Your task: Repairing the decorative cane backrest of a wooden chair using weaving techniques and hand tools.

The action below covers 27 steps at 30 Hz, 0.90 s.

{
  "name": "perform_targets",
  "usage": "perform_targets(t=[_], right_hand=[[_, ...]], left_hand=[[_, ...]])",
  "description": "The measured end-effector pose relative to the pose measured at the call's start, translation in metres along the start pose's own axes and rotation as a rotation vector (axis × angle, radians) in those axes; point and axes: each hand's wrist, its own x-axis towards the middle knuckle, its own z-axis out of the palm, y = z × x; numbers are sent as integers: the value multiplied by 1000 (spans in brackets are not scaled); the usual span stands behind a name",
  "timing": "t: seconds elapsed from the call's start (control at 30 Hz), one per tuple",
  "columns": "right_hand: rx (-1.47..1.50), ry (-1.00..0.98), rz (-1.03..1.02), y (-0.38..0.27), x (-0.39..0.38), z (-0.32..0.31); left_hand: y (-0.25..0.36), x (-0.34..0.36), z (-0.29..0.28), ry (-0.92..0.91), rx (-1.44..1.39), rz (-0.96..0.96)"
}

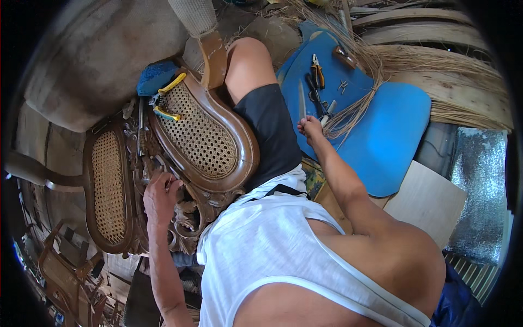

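A carved wooden chair frame with woven cane panels lies against my left side and leg. My left hand (159,197) is at its carved scrollwork (190,218), between the smaller cane panel (109,188) and the larger cane panel (199,133). Its fingers are curled, with thumb and forefinger close together; whatever is between them is hidden. Yellow-handled pliers (168,103) rest on the larger panel's upper edge, beside a blue block-like thing (155,79). Over a blue padded board, my right hand (310,129) is closed at the base of a slim, pointed knife blade (302,101).
On the blue board (389,136) lie orange-and-black pliers (317,73), other dark-handled tools (315,95) and a bundle of cane strands (359,111). More long strands (436,60) spread over planks at the back right. Wooden chair parts (68,261) stand at lower left.
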Motion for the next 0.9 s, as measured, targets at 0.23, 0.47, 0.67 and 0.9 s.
perform_targets(t=[0.23,0.47,0.67,0.9], right_hand=[[366,57,81,26,69,-7],[-8,-30,-278,-47,84,-10],[-48,75,-963,-217,-48,91],[-465,88,-1349,-247,-114,170]], left_hand=[[-4,1,-23,-281,-189,-302],[-18,5,-13,-311,-9,-188],[-47,24,-48,-147,113,-346],[-162,127,-63,196,123,-400]])
